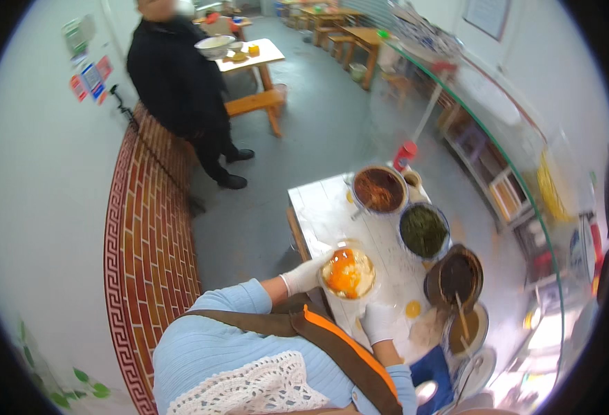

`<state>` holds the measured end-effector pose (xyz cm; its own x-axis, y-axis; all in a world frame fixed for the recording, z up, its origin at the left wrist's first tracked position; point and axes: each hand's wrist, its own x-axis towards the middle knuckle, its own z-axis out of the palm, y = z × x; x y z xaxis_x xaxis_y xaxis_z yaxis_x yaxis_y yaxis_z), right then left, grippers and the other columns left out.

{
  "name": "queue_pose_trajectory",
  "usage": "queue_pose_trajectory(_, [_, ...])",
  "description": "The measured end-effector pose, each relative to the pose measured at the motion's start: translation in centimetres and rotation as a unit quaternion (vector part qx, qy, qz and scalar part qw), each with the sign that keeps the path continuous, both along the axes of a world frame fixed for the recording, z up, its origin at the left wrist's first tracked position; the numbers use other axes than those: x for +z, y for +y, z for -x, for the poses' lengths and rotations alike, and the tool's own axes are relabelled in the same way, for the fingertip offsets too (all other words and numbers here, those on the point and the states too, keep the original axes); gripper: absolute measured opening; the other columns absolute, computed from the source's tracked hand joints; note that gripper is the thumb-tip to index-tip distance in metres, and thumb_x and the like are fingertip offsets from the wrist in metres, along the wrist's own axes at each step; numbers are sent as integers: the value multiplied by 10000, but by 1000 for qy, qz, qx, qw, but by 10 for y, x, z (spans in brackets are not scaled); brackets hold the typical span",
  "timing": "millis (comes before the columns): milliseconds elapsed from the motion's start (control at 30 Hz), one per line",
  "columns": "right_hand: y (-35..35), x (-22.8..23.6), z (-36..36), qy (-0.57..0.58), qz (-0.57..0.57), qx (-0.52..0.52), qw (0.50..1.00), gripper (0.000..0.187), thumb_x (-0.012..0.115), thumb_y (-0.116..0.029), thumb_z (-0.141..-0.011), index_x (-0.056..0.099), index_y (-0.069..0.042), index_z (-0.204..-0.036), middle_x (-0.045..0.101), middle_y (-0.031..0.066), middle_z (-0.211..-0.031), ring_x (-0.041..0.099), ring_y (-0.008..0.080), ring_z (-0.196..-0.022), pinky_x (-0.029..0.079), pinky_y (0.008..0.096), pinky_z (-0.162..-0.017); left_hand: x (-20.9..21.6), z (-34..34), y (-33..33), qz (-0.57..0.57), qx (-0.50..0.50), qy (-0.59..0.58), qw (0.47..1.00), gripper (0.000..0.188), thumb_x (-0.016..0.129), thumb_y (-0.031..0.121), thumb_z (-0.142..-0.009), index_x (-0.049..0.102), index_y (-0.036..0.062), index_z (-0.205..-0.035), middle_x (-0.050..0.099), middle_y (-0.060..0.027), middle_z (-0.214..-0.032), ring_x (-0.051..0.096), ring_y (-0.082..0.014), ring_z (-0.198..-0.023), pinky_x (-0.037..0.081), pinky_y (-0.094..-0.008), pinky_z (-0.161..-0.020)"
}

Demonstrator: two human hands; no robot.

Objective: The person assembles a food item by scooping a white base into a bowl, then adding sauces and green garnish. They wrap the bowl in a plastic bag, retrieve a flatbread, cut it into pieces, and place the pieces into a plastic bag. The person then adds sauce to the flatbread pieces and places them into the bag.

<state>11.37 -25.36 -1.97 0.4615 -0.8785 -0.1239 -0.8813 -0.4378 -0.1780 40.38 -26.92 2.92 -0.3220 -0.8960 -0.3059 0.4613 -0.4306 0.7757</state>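
Across the white table (pixel 318 202) before you, dark pot (pixel 430 288), red-sauce basin (pixel 406 198), greens basin (pixel 447 241) and brown-liquid pot (pixel 485 332) stand in an arc, likely for easy reach, four at least; by the left edge, one bowl (pixel 376 278) of orange-topped white food, held by its side in your curled left hand (pixel 304 274), probably to keep it level; your right hand (pixel 379 324) just beside it, finger spread and any hold unclear; two hands, both gloved
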Motion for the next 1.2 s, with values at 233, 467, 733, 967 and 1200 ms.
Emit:
queue_pose_trajectory(233, [92, -3, 69, 38, -16, -149, 988, 171, 683, -188, -782, 768, -48, -732, 707, 229, -738, 699, 424, -708, 542, 543, -695, -8, 16, -19, -59, -56, 173, 982, 597, 370, 416, -1180, 326, 53, -1651, 426, -112, -1653, 422, -251, -1508, 339, -422, -1284])
queue_pose_trajectory(467, [42, 31, 53, -236, 146, -331, 902, 692, 808, -263, -870, 566, -53, -1483, 703, 146, -893, 690, 307, -811, 563, 436, -779, -16, 24, -68, 8, -111, 72, 991, 627, 391, 451, -1168, 311, 58, -1651, 443, -135, -1634, 467, -279, -1491, 398, -429, -1248])
queue_pose_trajectory(733, [-96, 10, 18, -478, 109, -434, 756, 796, 745, -148, -959, 377, -88, -1663, 626, 31, -832, 588, 115, -724, 525, 290, -696, -24, 21, -118, -59, -142, 116, 981, 602, 374, 433, -1173, 375, 34, -1623, 470, -155, -1623, 475, -291, -1488, 384, -435, -1253])
queue_pose_trajectory(967, [-171, 14, 61, -483, 79, -471, 734, 260, 569, -130, -1044, 715, -39, -1239, 712, 105, -899, 676, 164, -750, 557, 336, -715, -32, 17, -138, -104, -139, 126, 977, 614, 391, 441, -1169, 388, 19, -1615, 475, -159, -1623, 486, -300, -1482, 390, -455, -1248])
queue_pose_trajectory(1200, [-171, 68, 60, -196, 181, -370, 890, 301, 556, -162, -1041, 696, -69, -1290, 755, 198, -1054, 736, 355, -914, 574, 467, -828, -25, 22, -148, -106, -136, 128, 977, 634, 409, 456, -1162, 389, 12, -1613, 480, -164, -1618, 488, -305, -1476, 392, -451, -1245])
